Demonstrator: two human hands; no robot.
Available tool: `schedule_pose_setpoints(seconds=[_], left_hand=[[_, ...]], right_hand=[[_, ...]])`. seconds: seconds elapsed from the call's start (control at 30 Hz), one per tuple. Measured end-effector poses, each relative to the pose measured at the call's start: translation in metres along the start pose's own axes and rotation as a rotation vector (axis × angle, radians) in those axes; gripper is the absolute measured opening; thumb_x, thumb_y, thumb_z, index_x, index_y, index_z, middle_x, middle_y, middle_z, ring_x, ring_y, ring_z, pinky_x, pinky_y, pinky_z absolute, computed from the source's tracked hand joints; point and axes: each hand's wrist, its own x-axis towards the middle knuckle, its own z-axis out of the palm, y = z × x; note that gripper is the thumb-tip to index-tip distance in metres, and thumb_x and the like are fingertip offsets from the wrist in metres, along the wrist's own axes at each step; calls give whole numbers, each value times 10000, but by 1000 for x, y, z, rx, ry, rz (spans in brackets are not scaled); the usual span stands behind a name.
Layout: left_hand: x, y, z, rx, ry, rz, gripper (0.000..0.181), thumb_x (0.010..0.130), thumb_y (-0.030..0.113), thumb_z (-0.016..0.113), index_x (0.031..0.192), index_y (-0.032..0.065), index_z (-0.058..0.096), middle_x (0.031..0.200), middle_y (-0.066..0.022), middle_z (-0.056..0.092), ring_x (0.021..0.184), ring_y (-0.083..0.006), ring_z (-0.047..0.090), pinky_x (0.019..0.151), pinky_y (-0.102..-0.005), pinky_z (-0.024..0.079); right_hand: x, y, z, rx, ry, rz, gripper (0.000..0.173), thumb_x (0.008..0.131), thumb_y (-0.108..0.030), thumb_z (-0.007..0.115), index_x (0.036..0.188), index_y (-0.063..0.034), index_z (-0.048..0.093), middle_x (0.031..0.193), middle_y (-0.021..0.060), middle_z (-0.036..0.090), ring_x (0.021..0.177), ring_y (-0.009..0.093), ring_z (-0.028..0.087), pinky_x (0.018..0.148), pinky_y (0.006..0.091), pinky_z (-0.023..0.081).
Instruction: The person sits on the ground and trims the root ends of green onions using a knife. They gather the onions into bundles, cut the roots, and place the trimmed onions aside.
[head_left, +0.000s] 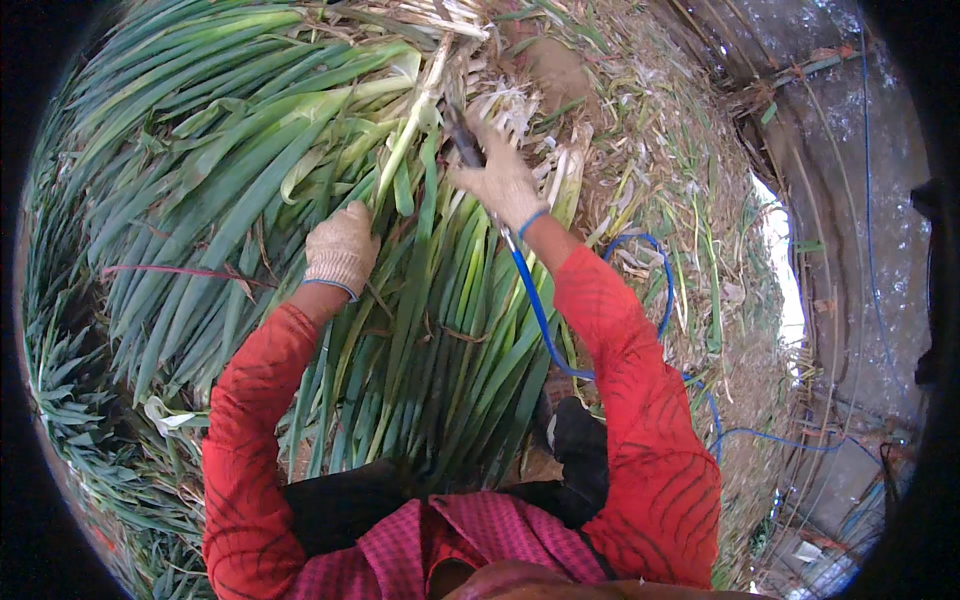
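Observation:
My left hand (341, 244), in a knit work glove, grips the green leaves of a large green onion stalk (403, 146). The stalk slants up and away, its pale root end at the top. My right hand (504, 180), gloved too, holds a dark air blow gun (466, 142) with its nozzle close beside the pale part of the stalk. From the gun's base a blue air hose (538, 304) runs down under my right forearm. Beneath both hands spreads a thick layer of green onions (442, 360), leaves towards me.
More green onions (195, 172) are heaped on the left, a reddish strip (187, 271) lying across them. Stripped skins and leaf scraps (637, 172) litter the ground at right, where the hose loops. Beyond stands a sheet wall (840, 195) with poles. My dark shoe (577, 439) is below.

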Motion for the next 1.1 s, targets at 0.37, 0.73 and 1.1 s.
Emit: schedule_pose_setpoints(seconds=[0.37, 0.73, 1.1], left_hand=[[-6, -6, 14, 76, 8, 20, 210, 965, 215, 544, 1112, 68, 573, 1057, -190, 709, 925, -387, 721, 802, -502, 580], [-23, -9, 30, 164, 86, 96, 161, 986, 181, 490, 1072, 62, 556, 950, -171, 702, 798, -365, 730, 674, -481, 593], [-21, -21, 30, 11, 25, 64, 307, 899, 281, 647, 1077, 59, 533, 975, -197, 704, 843, -406, 714, 749, -527, 576]], right_hand=[[-21, -28, -4, 14, -179, 135, 847, 698, -256, 727, 1486, -140, 441, 1216, 227, 661, 1078, 418, 658, 960, 447, 519], [49, -20, -6, -44, -142, 188, 814, 679, -296, 729, 1450, -186, 490, 1108, 229, 703, 1030, 410, 686, 914, 466, 534], [-16, -18, -34, 43, -298, 93, 836, 727, -262, 726, 1496, -115, 435, 1311, 222, 620, 1152, 363, 645, 1006, 398, 507]])
